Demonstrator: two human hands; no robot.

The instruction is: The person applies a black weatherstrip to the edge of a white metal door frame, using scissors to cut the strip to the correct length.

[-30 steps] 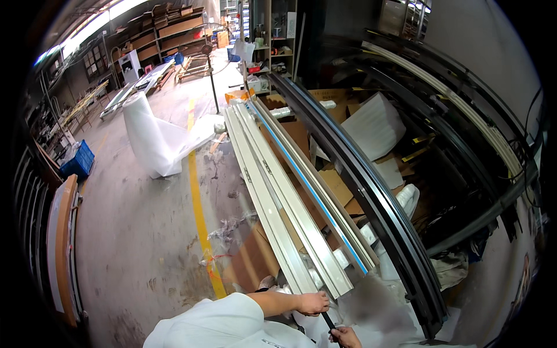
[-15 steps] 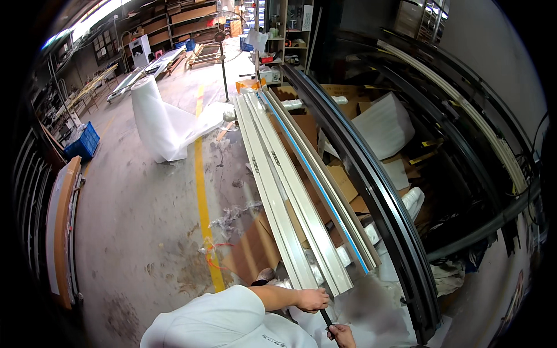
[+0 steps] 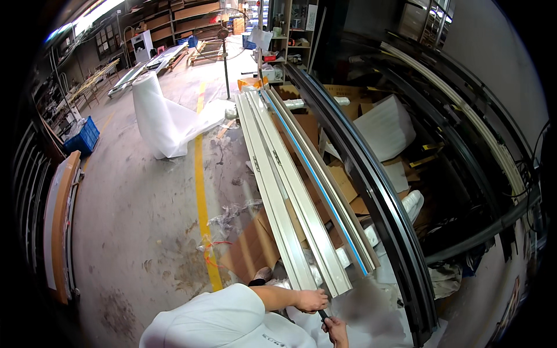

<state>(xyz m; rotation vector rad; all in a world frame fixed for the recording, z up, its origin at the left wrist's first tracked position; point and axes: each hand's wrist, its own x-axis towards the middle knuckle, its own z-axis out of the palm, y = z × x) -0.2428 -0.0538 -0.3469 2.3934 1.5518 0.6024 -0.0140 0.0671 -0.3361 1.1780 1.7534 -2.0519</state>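
Note:
Two long cream metal profiles, a left profile (image 3: 270, 200) and a right profile (image 3: 307, 229), lie side by side, their near ends close to me. My left hand (image 3: 312, 300) is closed at the near end of the left profile, fingers curled down. A short dark strip (image 3: 322, 315) runs from beneath it to my right hand (image 3: 336, 330), which is closed around its lower part. Whether the strip enters the profile is hidden by my left hand. Small dark hardware pieces (image 3: 277, 158) sit midway along the profiles.
Beside them on the right lie a blue-edged profile (image 3: 322, 188) and long black profiles (image 3: 377, 191). Cardboard and foam wrap fill the space behind. A white foam roll (image 3: 149, 116) stands on the floor left of a yellow line (image 3: 202, 203). Black-framed racks stand far right.
My right hand has moved up and slightly left, nearer my left hand, so less of the dark strip shows between them. The left hand has stayed in place.

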